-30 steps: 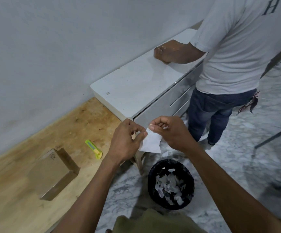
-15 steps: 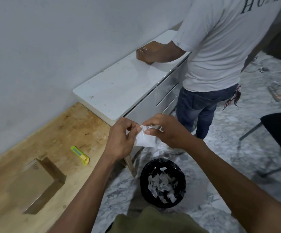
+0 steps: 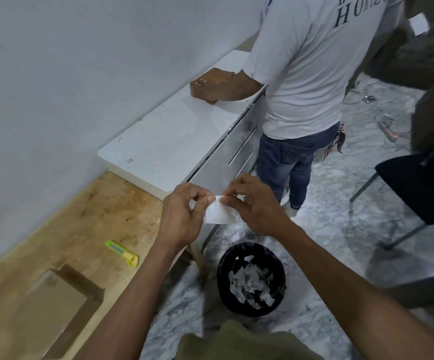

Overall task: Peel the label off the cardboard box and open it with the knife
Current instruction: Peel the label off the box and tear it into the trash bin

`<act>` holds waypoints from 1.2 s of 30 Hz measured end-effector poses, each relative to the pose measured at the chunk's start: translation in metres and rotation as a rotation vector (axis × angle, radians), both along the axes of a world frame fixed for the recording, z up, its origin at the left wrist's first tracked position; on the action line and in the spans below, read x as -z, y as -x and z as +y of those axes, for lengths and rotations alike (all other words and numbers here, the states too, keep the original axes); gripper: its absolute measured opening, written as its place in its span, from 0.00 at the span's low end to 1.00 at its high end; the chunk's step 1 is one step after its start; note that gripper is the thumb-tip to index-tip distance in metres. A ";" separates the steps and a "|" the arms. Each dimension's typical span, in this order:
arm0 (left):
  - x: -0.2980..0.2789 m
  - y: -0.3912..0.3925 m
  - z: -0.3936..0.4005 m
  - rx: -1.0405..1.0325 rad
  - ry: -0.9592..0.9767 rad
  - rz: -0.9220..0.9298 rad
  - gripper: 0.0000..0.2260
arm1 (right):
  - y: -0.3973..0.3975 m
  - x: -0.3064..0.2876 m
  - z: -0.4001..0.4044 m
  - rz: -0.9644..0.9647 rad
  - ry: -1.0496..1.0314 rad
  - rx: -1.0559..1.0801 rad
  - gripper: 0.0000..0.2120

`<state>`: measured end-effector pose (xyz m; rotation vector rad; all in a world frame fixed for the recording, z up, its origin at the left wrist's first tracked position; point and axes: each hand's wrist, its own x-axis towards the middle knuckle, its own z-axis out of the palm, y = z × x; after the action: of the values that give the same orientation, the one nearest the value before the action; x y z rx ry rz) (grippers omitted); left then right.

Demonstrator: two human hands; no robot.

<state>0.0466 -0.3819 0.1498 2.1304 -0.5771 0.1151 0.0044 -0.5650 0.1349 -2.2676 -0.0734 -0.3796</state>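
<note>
A: Label was pinched between left hand and right hand, right above the bin.
B: Box and knife sat on the surface's near edge, nearer the left grip.

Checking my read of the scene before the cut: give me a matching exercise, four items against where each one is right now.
Items:
1. label
2. knife
3. cardboard box
4. bin

Places:
A. on the marble floor, holding paper scraps
B. pinched between left hand and right hand
C. closed, lower left on the wooden table
D. on the wooden table, between box and white cabinet

Pairs: 1-B, 2-D, 3-C, 4-A
</note>
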 end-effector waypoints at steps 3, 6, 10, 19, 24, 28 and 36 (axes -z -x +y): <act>0.003 0.006 0.001 -0.035 0.152 0.137 0.04 | 0.010 0.001 0.019 -0.023 -0.183 0.128 0.04; 0.009 0.013 -0.003 -0.063 0.321 0.334 0.04 | 0.023 0.006 0.038 0.009 -0.378 0.261 0.03; 0.016 0.029 -0.012 -0.123 0.436 0.469 0.07 | 0.044 0.013 0.056 0.025 -0.565 0.455 0.03; 0.058 0.067 -0.017 -0.105 0.422 0.654 0.07 | 0.096 0.033 0.085 0.204 -0.576 0.764 0.09; 0.072 0.087 -0.029 -0.107 0.505 0.892 0.08 | 0.120 0.043 0.095 0.201 -0.677 0.930 0.10; 0.072 0.099 -0.035 -0.164 0.546 0.989 0.08 | 0.132 0.048 0.096 0.203 -0.712 0.952 0.10; 0.070 0.100 -0.065 -0.301 0.527 1.026 0.10 | 0.130 0.050 0.076 0.203 -0.582 0.941 0.10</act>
<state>-0.0534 -0.4473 0.0796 1.4677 0.3519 -0.5727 -0.1258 -0.4892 0.0846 -1.6141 1.0926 -0.5513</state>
